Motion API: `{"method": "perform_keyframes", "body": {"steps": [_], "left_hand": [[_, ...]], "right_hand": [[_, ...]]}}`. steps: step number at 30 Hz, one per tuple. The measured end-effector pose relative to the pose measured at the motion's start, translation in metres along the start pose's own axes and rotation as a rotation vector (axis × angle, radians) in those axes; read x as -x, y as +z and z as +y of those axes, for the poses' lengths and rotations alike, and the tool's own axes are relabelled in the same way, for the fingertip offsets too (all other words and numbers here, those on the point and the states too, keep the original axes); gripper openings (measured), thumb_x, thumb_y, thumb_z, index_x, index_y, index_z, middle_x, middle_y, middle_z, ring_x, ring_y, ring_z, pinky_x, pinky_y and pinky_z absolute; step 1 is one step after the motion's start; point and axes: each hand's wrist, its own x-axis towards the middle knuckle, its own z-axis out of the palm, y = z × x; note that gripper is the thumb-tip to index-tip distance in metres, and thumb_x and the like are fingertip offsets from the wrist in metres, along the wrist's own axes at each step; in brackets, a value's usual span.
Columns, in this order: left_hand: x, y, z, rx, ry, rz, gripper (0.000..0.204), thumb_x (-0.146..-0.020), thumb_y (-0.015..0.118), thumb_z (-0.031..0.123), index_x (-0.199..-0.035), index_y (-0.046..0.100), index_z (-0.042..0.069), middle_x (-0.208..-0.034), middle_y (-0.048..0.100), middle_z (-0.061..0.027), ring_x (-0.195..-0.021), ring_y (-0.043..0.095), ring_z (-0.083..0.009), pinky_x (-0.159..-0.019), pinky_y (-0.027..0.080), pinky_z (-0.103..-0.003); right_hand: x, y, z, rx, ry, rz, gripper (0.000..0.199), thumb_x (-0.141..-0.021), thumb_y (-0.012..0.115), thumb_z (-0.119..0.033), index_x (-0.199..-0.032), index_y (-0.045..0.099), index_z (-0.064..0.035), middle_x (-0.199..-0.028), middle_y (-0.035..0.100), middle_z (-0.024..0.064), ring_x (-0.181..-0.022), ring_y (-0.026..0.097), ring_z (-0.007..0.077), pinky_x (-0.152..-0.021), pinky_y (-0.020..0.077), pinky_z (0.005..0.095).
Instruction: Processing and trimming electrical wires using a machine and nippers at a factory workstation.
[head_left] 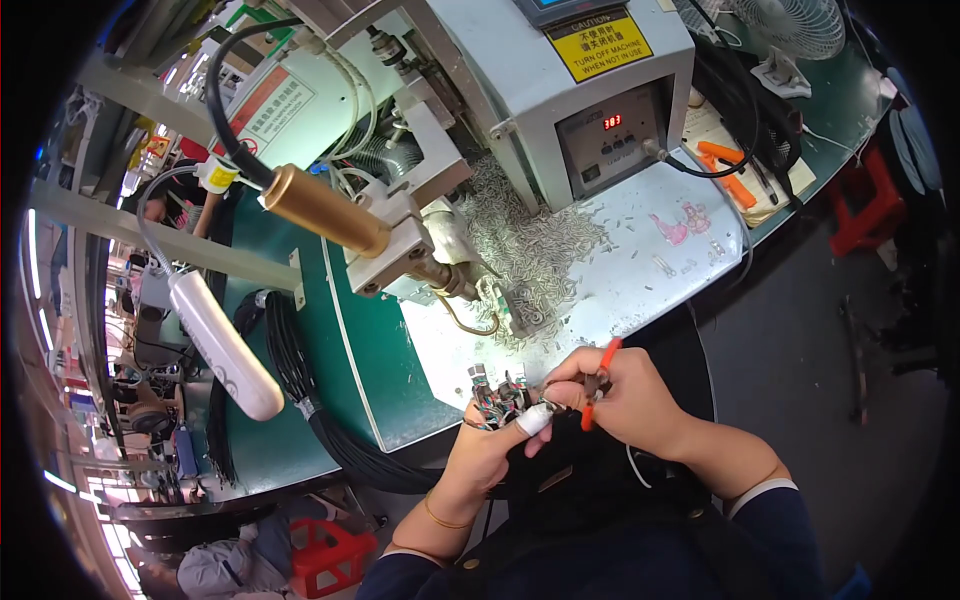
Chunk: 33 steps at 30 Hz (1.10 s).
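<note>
your left hand (482, 452) grips a cluster of wired connectors (492, 402); your right hand (636, 400) clasps orange-handled pliers (597, 384) just beside it.

Strong white light is falling on the pale work plate (620, 290), washing out its near left part, while scattered metal bits (540, 250) are glinting. Tube lights (33, 250) at the left are glaring. The left hand (485, 450) and right hand (635, 400) are showing clearly. Dark clothing (640, 540) nearby is losing detail, and fisheye distortion is bending straight edges toward a black rim
</note>
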Motion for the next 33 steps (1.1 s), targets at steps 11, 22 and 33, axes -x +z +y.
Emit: {"method": "perform_keyframes", "body": {"steps": [11,22,33], "left_hand": [[-0.007,0.002,-0.004,-1.02,0.864,0.189,0.016,-0.074,0.062,-0.003,-0.089,0.058,0.001,-0.073,0.056,-0.0045,-0.055,0.051,-0.0109,-0.048,0.037,-0.02],[0.004,-0.002,0.017,0.218,-0.004,0.173,0.014,-0.078,0.058,0.0,-0.088,0.049,0.001,-0.058,0.041,0.0004,-0.041,0.03,-0.0051,-0.039,0.023,-0.02],[0.01,0.009,0.004,-0.678,0.418,0.424,0.02,-0.071,0.063,-0.005,-0.088,0.054,-0.001,-0.074,0.057,-0.006,-0.065,0.054,-0.0109,-0.061,0.044,-0.023]], "right_hand": [[-0.011,0.003,-0.004,-0.356,0.465,-0.201,0.033,-0.087,0.051,-0.028,-0.066,0.054,-0.0025,-0.058,0.055,0.0039,-0.05,0.054,0.0117,-0.044,0.0382,0.025],[-0.02,0.0,0.004,0.955,-0.813,0.132,0.013,-0.068,0.061,-0.018,-0.079,0.056,-0.0112,-0.06,0.047,-0.0046,-0.053,0.047,0.0099,-0.05,0.0328,0.0236],[-0.01,0.012,0.011,0.746,-0.652,0.146,0.012,-0.071,0.063,-0.008,-0.081,0.056,-0.0095,-0.062,0.053,-0.0008,-0.052,0.052,0.012,-0.047,0.0367,0.0247]]}}
